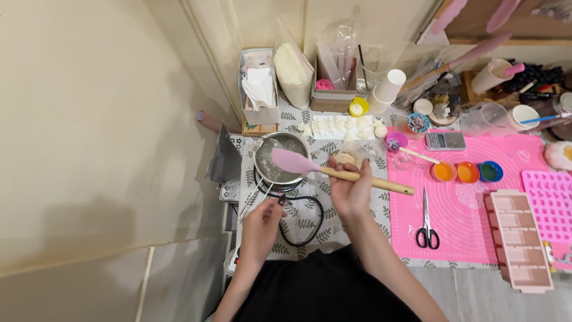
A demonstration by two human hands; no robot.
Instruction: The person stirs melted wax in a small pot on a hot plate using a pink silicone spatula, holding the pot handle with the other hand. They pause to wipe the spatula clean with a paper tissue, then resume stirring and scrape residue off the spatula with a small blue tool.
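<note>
Holding a pink spatula [333, 169] by its wooden handle, my right hand [350, 189] is curled shut around the stick near its middle, so the pink blade reaches out to the left over the rim of a small metal pot [280, 158]. The blade hangs above the pot's mouth; I cannot tell whether it touches the pale, watery contents inside. The free end of the handle sticks out to the right of my fist, toward the pink silicone mat [471, 203].

My left hand [262, 223] sits lower and to the left, fingers closed around the end of the pot's thin wire handle [257, 200], which runs from my grip up to the pot. The pot stands on a small burner [286, 185] whose black cord [304, 223] loops across the leaf-patterned tablecloth [310, 206] between my two wrists.

Just beyond my right knuckles is a small clear cup [347, 156] with something pale inside. Farther out past the pot lies a white tray of pale chunks [339, 126]. To the right of my right hand, on the mat, black-handled scissors [426, 223] lie with blades pointing away from me, and three little dishes of orange, orange and green colour [467, 172] sit in a row beyond them. A pink block mould [517, 238] rests at the mat's far right.
</note>
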